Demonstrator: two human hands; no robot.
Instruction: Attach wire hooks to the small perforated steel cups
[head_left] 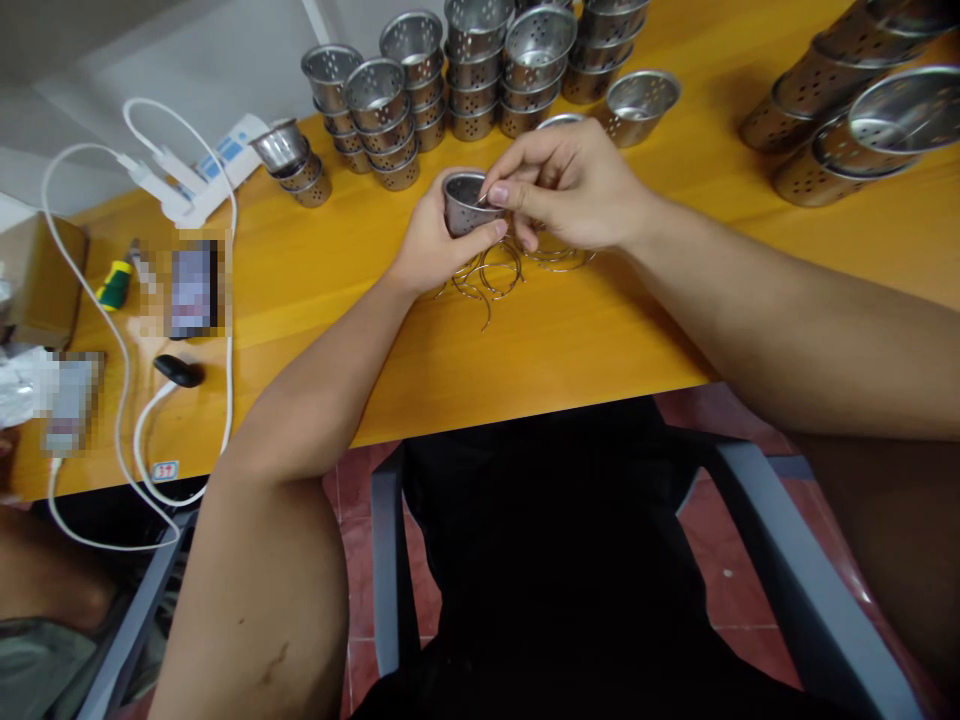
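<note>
My left hand [427, 240] is wrapped round a small perforated metal cup [471, 218], its mouth facing up and tilted slightly toward me. Thumb and index finger of my right hand [566, 190] pinch a thin piece of metal wire [484, 198] at the cup's right rim; most of that wire is hidden by the fingers. Below both hands, several thin curved wires [501, 272] lie loose on the yellow table [570, 340]. Just behind my right hand, another metal cup [561, 119] is partly covered.
Stacks of perforated cups [386, 130] line the back, with a single cup [637, 105] beside them and more stacks [832, 165] at right. Left are a power strip [217, 170], white cables, phones [193, 288], and a green-yellow handled tool [115, 286]. Another person's leg [52, 570] shows lower left.
</note>
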